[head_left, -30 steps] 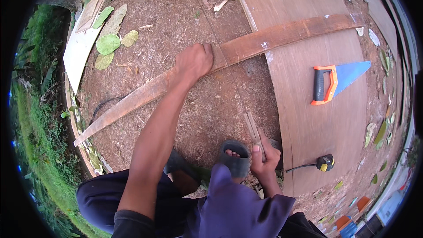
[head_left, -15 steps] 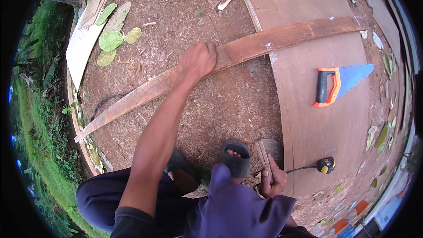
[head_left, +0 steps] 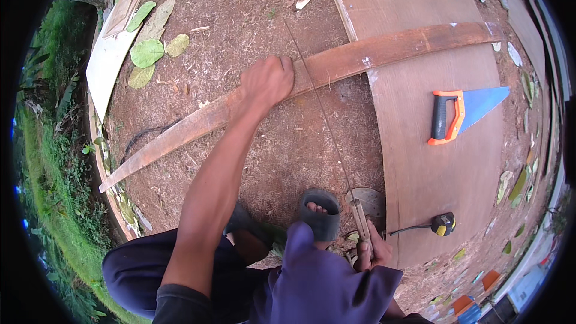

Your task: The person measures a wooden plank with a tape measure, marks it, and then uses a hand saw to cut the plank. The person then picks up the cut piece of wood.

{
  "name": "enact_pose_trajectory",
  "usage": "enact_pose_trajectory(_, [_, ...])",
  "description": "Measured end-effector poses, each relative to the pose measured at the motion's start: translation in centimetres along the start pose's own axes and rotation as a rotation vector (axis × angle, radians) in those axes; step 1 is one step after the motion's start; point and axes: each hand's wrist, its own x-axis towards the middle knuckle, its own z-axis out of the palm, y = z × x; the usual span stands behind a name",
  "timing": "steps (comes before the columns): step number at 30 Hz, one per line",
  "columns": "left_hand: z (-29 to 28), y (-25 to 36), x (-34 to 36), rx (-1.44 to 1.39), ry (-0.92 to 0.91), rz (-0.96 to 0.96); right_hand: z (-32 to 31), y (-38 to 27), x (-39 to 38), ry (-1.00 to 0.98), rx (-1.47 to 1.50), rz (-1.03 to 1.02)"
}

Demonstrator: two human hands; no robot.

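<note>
A long reddish-brown wooden plank [head_left: 396, 48] lies slantwise across the view, its right part resting on a plywood sheet. My left hand [head_left: 267, 84] is closed over the plank near its middle. Low down beside my right knee, my right hand [head_left: 373, 249] is closed around the wooden handle of a hand saw [head_left: 362, 219]. The saw's thin blade shows almost edge-on and runs away from me across the plank, just right of my left hand. How deep the blade sits in the wood I cannot tell.
A plywood sheet [head_left: 432, 186] bears a second saw [head_left: 447, 117] with a blue blade and orange-black handle, and a black-yellow tape measure [head_left: 443, 224]. My sandalled foot [head_left: 320, 213] is near the blade. Leaves [head_left: 147, 53] and a white board [head_left: 111, 60] lie at the left.
The saw handle and my right hand have come slightly toward me. The blade, blurred before, now shows sharply. My left hand stays on the plank.
</note>
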Motion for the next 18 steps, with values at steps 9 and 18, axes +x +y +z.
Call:
enact_pose_trajectory(9, [-1.1, 0.4, 0.0, 0.0, -0.008, 0.022, 2.7, -0.9, 5.1, -0.028, 0.047, 0.034])
enact_pose_trajectory(18, [-1.0, 0.4, -1.5, 0.033, 0.108, 0.066, 4.0, -2.6, 7.6, -0.005, 0.116, 0.125])
